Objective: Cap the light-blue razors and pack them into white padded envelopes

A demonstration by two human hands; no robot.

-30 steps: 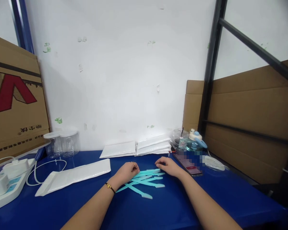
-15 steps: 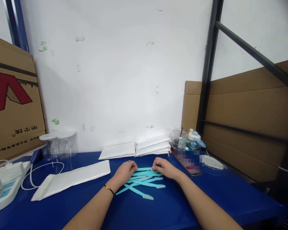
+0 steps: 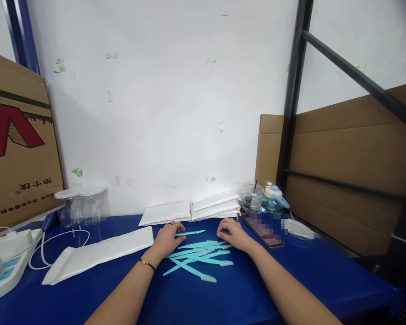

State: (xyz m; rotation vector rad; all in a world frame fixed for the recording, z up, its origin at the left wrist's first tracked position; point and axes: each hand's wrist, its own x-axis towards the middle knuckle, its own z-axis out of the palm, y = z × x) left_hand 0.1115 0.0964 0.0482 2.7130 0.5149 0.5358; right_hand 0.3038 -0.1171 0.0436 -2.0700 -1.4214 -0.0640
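Observation:
Several teal eyebrow razors (image 3: 203, 258) lie crossed over one another in a loose pile on the blue table. My left hand (image 3: 168, 237) is at the upper left of the pile, its fingertips closed on the end of a single razor (image 3: 194, 233). That razor points right, a little apart from the others. My right hand (image 3: 235, 234) rests at the pile's right side, fingers curved, with a gap between thumb and forefinger and nothing seen in it. Its palm side is hidden.
A long white padded mailer (image 3: 101, 255) lies on the left, near a power strip (image 3: 18, 275). More white mailers (image 3: 216, 205) are stacked by the wall. Clear jars (image 3: 93, 207) stand back left; a phone (image 3: 264, 231) and a bottle (image 3: 272, 201) are on the right.
My left hand has moved left and slightly back, drawing one razor away from the top of the pile. The right fingers have come off the razor and lifted slightly.

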